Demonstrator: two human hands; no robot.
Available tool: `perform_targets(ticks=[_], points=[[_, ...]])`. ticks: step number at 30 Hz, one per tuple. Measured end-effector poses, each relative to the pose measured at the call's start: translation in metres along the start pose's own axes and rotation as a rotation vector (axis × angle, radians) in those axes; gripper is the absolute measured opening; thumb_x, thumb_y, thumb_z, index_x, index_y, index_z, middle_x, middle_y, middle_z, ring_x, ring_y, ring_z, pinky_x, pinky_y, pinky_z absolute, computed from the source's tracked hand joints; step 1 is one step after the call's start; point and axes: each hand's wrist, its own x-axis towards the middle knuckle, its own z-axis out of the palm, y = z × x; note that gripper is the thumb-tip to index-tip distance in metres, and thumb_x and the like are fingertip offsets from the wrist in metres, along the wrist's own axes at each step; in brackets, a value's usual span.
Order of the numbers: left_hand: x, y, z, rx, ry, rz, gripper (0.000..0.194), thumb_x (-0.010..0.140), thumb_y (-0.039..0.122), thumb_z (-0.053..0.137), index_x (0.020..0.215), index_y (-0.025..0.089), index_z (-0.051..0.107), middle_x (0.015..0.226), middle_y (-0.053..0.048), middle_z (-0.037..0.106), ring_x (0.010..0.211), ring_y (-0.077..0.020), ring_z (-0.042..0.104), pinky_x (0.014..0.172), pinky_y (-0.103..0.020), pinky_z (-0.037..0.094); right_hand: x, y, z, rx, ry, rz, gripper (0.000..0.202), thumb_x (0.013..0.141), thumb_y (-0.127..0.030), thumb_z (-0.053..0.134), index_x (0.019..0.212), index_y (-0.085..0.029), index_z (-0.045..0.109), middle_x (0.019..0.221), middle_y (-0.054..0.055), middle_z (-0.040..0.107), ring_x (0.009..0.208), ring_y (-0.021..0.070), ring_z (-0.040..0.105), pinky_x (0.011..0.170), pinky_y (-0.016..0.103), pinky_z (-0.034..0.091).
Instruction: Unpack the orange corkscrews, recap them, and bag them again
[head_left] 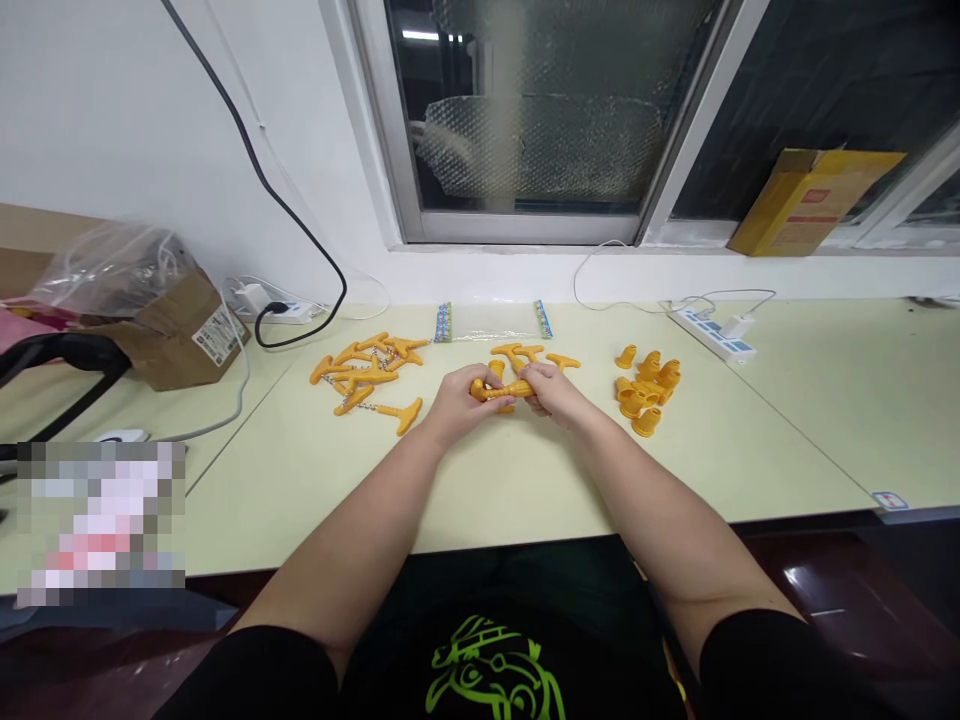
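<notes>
Both my hands meet over the middle of the table, closed around one yellow plastic corkscrew (501, 392). My left hand (457, 400) grips its rounded handle end, and my right hand (556, 393) grips the ribbed sleeve end. Handle and sleeve lie in line; fingers hide part of the joint. Just behind my hands lie several yellow T-shaped handles (529, 352), partly covered. To the left is a loose pile of yellow T-handled corkscrews (364, 377) with metal spirals showing. On the right stands a cluster of yellow flared sleeves (646, 422), some upright and some tipped over.
A clear plastic bag (491, 320) with coloured ends lies by the wall. Power strips (712, 333) sit at back right and back left (292, 312), with a black cable (255, 160) hanging down. An open cardboard box (187, 335) stands left; another box (814, 205) leans at the window.
</notes>
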Motion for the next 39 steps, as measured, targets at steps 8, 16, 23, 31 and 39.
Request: perform_targets(ticks=[8, 16, 23, 31, 39], points=[[-0.001, 0.004, 0.002, 0.146, -0.199, 0.393, 0.013, 0.094, 0.036, 0.071, 0.092, 0.024, 0.07, 0.097, -0.006, 0.076, 0.093, -0.0201, 0.071, 0.087, -0.034, 0.055, -0.012, -0.015, -0.016, 0.068, -0.218, 0.369, 0.029, 0.091, -0.035, 0.059, 0.073, -0.025, 0.04, 0.05, -0.009, 0.029, 0.043, 0.0084, 0.018, 0.04, 0.02, 0.013], [0.002, -0.003, 0.001, -0.083, -0.027, -0.089, 0.03, 0.079, 0.044, 0.084, 0.094, 0.021, 0.071, 0.093, -0.004, 0.075, 0.083, -0.0193, 0.07, 0.079, -0.033, 0.057, -0.002, 0.004, -0.014, 0.06, -0.142, -0.133, 0.035, 0.09, -0.056, 0.067, 0.083, -0.024, 0.054, 0.063, -0.004, 0.053, 0.053, 0.0123, 0.047, 0.049, 0.025, 0.039], [0.014, -0.02, -0.005, -0.358, 0.224, -0.448, 0.051, 0.079, 0.046, 0.077, 0.114, 0.025, 0.047, 0.098, -0.002, 0.068, 0.082, -0.0173, 0.07, 0.08, -0.037, 0.059, 0.007, 0.007, -0.022, 0.083, 0.119, -0.289, 0.037, 0.082, -0.053, 0.071, 0.104, -0.026, 0.055, 0.071, -0.007, 0.052, 0.051, 0.0116, 0.05, 0.051, 0.027, 0.046], [0.011, -0.031, -0.055, 0.669, 0.029, -0.475, 0.029, 0.077, 0.033, 0.07, 0.104, 0.024, 0.065, 0.11, -0.011, 0.069, 0.119, -0.0355, 0.059, 0.105, -0.051, 0.046, 0.015, 0.017, -0.056, -0.298, 0.487, -0.328, 0.033, 0.085, -0.043, 0.066, 0.111, -0.026, 0.054, 0.097, 0.0, 0.061, 0.08, 0.017, 0.061, 0.077, 0.031, 0.053], [0.008, -0.038, -0.059, 0.71, -0.196, -0.605, 0.036, 0.07, 0.023, 0.071, 0.105, 0.025, 0.067, 0.101, -0.009, 0.074, 0.098, -0.0302, 0.069, 0.084, -0.038, 0.051, 0.007, 0.012, -0.057, -0.621, 0.193, -0.285, 0.028, 0.097, -0.048, 0.056, 0.104, -0.023, 0.066, 0.094, 0.003, 0.068, 0.088, 0.02, 0.062, 0.084, 0.032, 0.048]])
